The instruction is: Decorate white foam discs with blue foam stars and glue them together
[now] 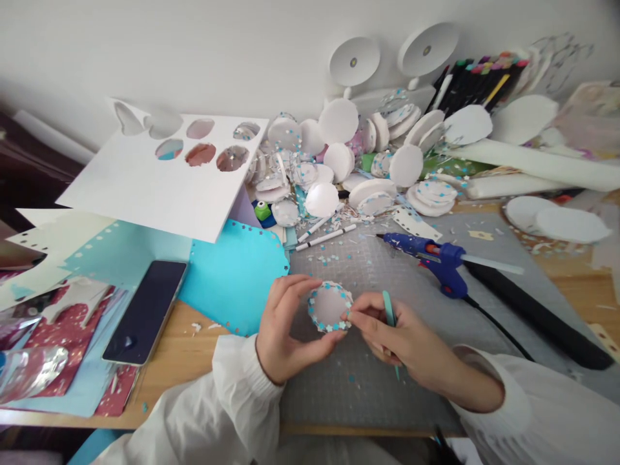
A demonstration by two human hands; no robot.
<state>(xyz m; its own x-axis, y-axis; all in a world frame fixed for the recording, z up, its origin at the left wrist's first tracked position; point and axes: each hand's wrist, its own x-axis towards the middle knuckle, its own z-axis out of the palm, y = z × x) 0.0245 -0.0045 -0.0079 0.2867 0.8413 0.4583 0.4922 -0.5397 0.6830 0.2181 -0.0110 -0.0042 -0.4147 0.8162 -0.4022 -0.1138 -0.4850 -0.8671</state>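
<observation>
Head view: my left hand (285,329) clasps the round white disc (331,307) edged with small blue-and-white stars (329,328), over the grey gridded mat (320,387); my right hand (409,339), gripping a slim teal tool (388,307) aligned near-to-far, meets the disc's right rim.

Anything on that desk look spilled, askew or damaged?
Yes, mildly: small paper scraps lie loose on the grey mat, like unswept trimmings, and the white sheet with cut-out holes sits askew, overlapping a bright blue sheet. The white disc in the left hand looks undamaged.
</observation>
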